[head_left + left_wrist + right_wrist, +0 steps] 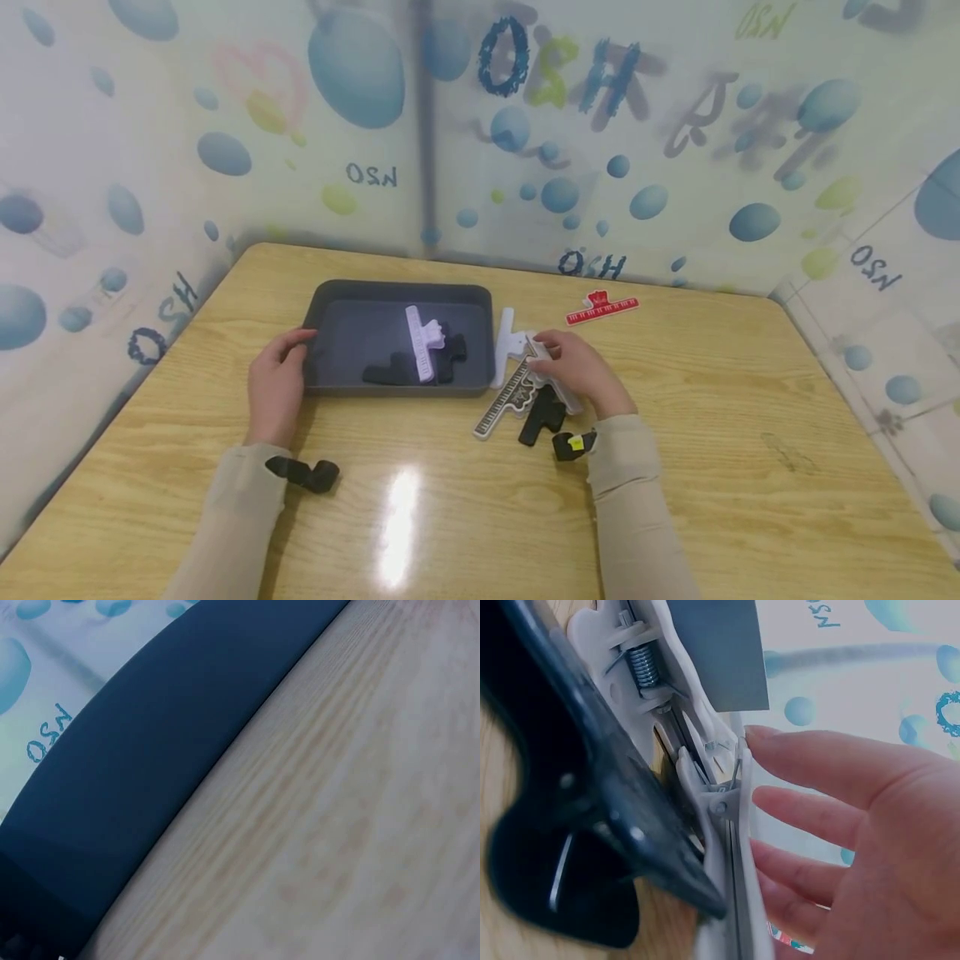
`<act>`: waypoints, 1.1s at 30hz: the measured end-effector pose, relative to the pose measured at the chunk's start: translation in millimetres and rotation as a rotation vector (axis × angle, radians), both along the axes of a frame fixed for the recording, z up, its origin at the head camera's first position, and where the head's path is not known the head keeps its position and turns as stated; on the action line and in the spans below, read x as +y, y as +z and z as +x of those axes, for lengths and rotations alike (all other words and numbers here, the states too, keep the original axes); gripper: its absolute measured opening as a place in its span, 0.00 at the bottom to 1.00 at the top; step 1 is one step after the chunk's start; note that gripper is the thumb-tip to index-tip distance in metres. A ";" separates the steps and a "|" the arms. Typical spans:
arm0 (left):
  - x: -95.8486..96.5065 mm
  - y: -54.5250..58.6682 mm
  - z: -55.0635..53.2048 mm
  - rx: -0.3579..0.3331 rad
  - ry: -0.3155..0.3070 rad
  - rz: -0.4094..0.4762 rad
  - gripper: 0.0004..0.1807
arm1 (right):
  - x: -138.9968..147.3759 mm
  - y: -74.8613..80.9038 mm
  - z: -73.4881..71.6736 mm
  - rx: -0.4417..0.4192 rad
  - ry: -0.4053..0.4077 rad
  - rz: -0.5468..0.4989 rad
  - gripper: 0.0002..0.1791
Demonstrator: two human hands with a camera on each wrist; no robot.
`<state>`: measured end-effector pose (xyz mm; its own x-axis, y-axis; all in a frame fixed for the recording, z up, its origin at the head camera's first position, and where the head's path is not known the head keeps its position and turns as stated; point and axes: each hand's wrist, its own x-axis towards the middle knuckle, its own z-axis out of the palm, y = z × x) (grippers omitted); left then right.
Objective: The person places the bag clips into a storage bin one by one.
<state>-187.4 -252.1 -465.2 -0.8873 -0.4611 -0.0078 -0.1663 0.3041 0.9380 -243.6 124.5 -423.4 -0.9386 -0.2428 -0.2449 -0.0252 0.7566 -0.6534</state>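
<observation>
My left hand (276,392) rests at the left wall of a dark grey tray (397,392), its fingers against the rim. In the left wrist view only the tray's outer wall (172,697) shows. My right hand (573,367) pinches a pale grey sheet-music clip (564,398) near its upper end; the same hand (855,802) has its fingertips at the clip's edge (731,877) in the right wrist view. Close by lie a clip with a keyboard pattern (498,404), a black clip (542,419) and a white clip (504,350) beside the tray.
In the tray lie a white clip (422,346) and black clips (452,358). A red clip with a keyboard pattern (602,311) sits farther back on the wooden table (750,467). A patterned wall covering (652,242) stands behind the table.
</observation>
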 end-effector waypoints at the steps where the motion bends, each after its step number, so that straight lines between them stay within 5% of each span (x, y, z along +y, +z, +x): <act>1: 0.0 0.3 0.0 0.001 0.001 0.000 0.19 | 0.1 0.0 0.0 -0.007 -0.002 0.001 0.27; 20: 0.0 0.6 -0.1 -0.001 0.016 0.015 0.18 | 1.4 -3.7 -0.6 -0.096 -0.057 0.045 0.35; 33: 0.7 -0.1 -0.3 0.009 0.022 0.018 0.18 | 2.0 -6.6 -1.9 -0.067 -0.054 0.003 0.40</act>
